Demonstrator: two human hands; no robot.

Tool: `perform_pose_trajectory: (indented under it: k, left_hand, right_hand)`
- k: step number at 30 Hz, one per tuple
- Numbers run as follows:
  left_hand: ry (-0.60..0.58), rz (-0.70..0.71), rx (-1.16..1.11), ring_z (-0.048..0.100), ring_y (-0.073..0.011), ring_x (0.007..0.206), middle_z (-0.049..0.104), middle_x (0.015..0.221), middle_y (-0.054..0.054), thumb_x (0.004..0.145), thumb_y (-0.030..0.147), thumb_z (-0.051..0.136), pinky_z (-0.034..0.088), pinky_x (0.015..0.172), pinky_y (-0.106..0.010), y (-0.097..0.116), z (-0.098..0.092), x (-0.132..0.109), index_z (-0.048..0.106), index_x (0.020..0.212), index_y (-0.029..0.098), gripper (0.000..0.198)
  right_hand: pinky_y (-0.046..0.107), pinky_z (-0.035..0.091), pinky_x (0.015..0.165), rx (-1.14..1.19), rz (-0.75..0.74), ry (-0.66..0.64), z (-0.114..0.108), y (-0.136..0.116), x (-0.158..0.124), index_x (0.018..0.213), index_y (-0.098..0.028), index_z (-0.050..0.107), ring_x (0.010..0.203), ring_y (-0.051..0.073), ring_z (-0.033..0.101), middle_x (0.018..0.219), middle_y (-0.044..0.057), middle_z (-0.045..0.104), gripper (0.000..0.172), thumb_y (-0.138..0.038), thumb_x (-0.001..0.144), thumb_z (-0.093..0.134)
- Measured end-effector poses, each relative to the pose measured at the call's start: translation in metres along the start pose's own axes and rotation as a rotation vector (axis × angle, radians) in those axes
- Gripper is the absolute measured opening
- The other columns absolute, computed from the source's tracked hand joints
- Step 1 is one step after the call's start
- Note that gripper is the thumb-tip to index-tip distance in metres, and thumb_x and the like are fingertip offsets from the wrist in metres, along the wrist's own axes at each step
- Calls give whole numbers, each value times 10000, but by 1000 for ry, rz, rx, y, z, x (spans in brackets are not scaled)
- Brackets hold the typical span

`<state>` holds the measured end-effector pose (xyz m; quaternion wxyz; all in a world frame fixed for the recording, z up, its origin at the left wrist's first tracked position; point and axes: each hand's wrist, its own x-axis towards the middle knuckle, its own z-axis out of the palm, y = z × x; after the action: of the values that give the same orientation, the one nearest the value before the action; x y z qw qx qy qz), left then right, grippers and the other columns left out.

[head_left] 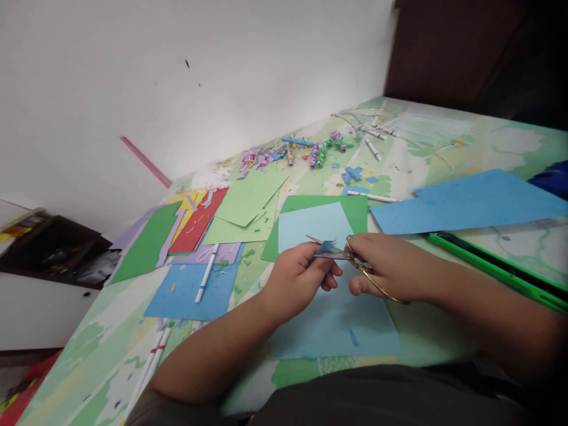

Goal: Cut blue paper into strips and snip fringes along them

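Blue paper scrap [327, 248], gold scissor handles [365, 270], pale-blue sheet [335, 325], green-patterned tablecloth [86, 361]

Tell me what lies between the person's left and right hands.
In the head view, the gold-handled scissors reach from the right hand toward the left hand, with a small blue paper piece at their blades.

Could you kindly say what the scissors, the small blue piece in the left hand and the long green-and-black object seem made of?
Gold-handled scissors: apparently metal; shiny looped handles, greyish blades.
Small dark-blue piece in the left hand: probably matte paper, from its thin fringed ends; foam possible.
Long green-and-black object: likely smooth plastic, given its even, bright colour.
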<state>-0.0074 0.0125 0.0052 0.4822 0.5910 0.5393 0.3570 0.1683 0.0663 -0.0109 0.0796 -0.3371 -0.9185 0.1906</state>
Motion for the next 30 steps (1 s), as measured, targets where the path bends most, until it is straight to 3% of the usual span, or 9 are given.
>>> perform_pose_trajectory:
  k: [13,23,30]
  left_hand:
    - [18,88,85,544,-56,486,565,544,22,815,208,425,440,495,-164,1,-2,-4,566,662,145,217]
    - [-44,-6,-37,535,-39,471,569,586,24,796,200,448,426,460,-145,5,-3,-2,547,655,137,183]
    - [-84,-43,-130,572,-68,535,604,661,1,766,229,495,465,537,-196,4,-6,4,568,730,130,128]
  right_hand:
    - [256,271,502,-101,19,39,2,2,-1,726,-187,448,626,196,500,700,55,551,476,-660,700,411]
    - [261,264,492,-186,32,41,-2,3,-1,701,-187,467,613,200,524,684,58,573,487,-670,695,407]
    - [256,246,474,-234,39,76,-2,5,0,702,-181,488,596,195,529,668,57,577,497,-670,700,399]
